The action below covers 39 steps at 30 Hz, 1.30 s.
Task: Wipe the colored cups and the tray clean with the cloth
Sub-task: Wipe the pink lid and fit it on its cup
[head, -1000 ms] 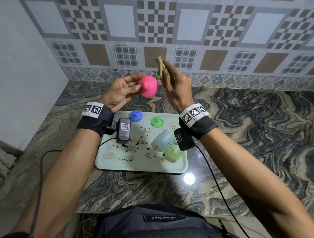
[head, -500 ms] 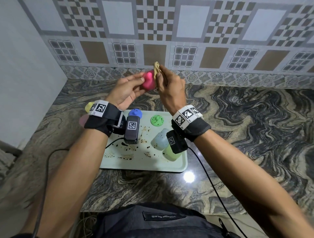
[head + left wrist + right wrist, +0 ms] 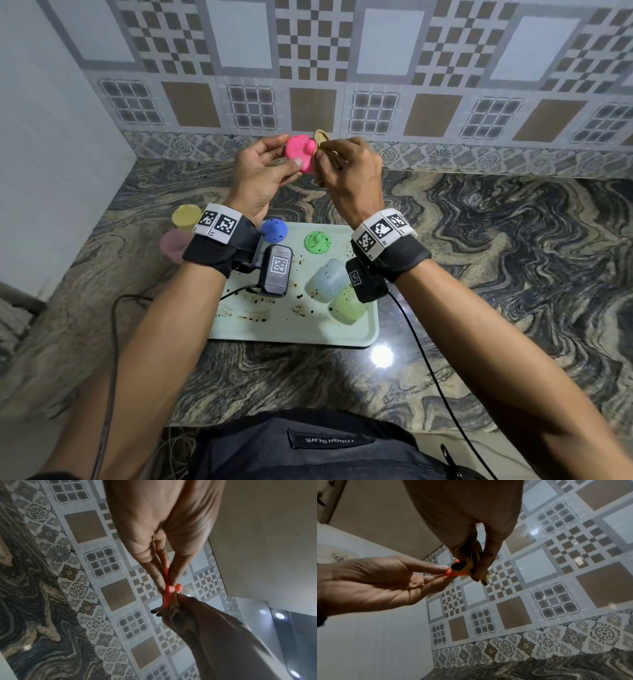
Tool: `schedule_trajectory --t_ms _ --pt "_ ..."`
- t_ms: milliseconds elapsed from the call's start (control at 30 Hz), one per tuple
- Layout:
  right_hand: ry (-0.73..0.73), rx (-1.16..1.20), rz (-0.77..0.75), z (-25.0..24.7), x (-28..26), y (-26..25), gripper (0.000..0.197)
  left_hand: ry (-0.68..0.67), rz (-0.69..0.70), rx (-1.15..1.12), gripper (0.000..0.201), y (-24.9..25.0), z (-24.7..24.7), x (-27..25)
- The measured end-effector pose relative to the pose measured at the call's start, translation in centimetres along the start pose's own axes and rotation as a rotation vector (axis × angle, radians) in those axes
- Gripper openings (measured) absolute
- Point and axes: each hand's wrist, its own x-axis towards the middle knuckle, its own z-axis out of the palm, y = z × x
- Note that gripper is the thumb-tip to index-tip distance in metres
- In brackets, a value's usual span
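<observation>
holding a pink lid [image 3: 300, 152] up over the counter [image 3: 479, 240], the left hand [image 3: 263, 178] pinches it by the rim between thumb and fingertips, while the right hand [image 3: 346, 171] is clamped on a bunched tan cloth [image 3: 322, 137] pressed against the lid's knobbed face. both hands are close together, well above the tray [image 3: 291, 329].

the main risk looks like the lid slipping: the left wrist view shows only fingertips on a thin edge, so a firm rub from the cloth could twist or pop it free, and it would likely drop onto the tray or counter. a fall onto the tray could pick the dirt back up, since dark specks and smears cover its floor.

the blue lid [image 3: 274, 230] and green lid [image 3: 318, 242] sit at the tray's far edge, speckled, and a pale blue cup [image 3: 327, 279] and pale green cup [image 3: 346, 306] lie on their sides near the right edge; a knock from a forearm could roll them off. a yellow cup [image 3: 185, 216] and a pink cup [image 3: 173, 245] stand on the counter left of the tray, close under the left wrist, and may be bumped as the hand comes down.

the cloth is wadded small, so it may miss the groove round the knob and spread grime instead of lifting it.
</observation>
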Motion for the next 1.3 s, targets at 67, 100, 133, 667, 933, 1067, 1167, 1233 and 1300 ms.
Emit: schedule_trajectory --t_ms 67,100,133,667,933,1067,1167,1233,1300 --pt "0.006 0.007 0.007 0.1 0.0 0.0 0.023 0.026 0.03 0.023 0.044 -0.2 0.2 0.0" --pt "0.009 0.011 0.001 0.2 0.0 0.0 0.024 0.036 0.044 0.033 0.044 -0.3 0.3 0.0" --pt "0.014 0.011 -0.01 0.2 -0.1 0.0 0.025 0.041 0.055 0.035 0.044 -0.4 0.3 0.0" --pt "0.054 0.117 -0.065 -0.6 0.4 -0.3 0.029 -0.037 0.06 -0.098 0.038 0.7 -0.2 -0.3" --pt "-0.019 0.134 -0.22 -0.4 -1.0 0.2 0.034 -0.103 0.03 -0.169 0.037 1.1 -0.2 -0.5" --pt "0.019 0.144 -0.214 -0.3 -1.4 0.4 0.037 -0.101 0.037 -0.177 0.037 1.1 -0.1 -0.4" --pt "-0.03 0.171 -0.186 -0.2 -1.5 0.7 0.038 -0.08 0.053 -0.16 0.037 0.8 -0.1 -0.4" --pt "-0.081 0.174 -0.175 -0.1 -1.5 0.9 0.039 -0.072 0.066 -0.151 0.037 0.7 -0.2 -0.4" --pt "-0.088 0.156 -0.168 -0.2 -1.3 1.0 0.037 -0.07 0.085 -0.13 0.037 0.5 -0.1 -0.5"
